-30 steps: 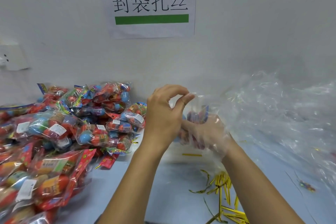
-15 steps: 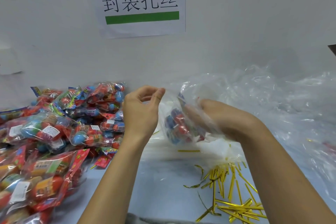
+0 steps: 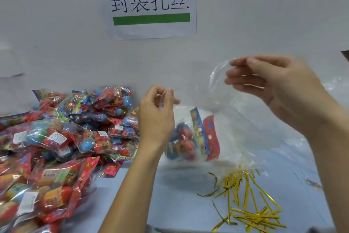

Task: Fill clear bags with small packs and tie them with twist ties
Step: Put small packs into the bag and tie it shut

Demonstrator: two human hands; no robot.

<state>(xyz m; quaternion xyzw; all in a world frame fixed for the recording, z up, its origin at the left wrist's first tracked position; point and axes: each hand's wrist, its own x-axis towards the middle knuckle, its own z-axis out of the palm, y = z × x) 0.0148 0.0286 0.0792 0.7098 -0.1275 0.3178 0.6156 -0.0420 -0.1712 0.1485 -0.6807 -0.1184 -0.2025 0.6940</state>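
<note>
A clear bag [image 3: 236, 130] hangs open above the table in front of me, with small packs [image 3: 184, 145] of red and blue balls lying at its bottom. My left hand [image 3: 156, 117] pinches the bag's rim on the left side between thumb and fingers. Higher up on the right, my right hand [image 3: 277, 89] sits at the bag's mouth with its fingers loosely extended, and the rim film curves around the fingertips. Whether that hand grips the film is unclear through the blur. Gold twist ties [image 3: 251, 206] lie scattered on the table below the bag.
A big heap of filled small packs [image 3: 62, 144] covers the table's left side up to the wall. Crumpled clear plastic [image 3: 338, 91] lies at the far right. A paper sign [image 3: 151, 4] hangs on the white wall behind.
My right hand has come out of the bag and risen to its mouth, leaving the packs at the bottom. The left hand keeps its pinch on the rim.
</note>
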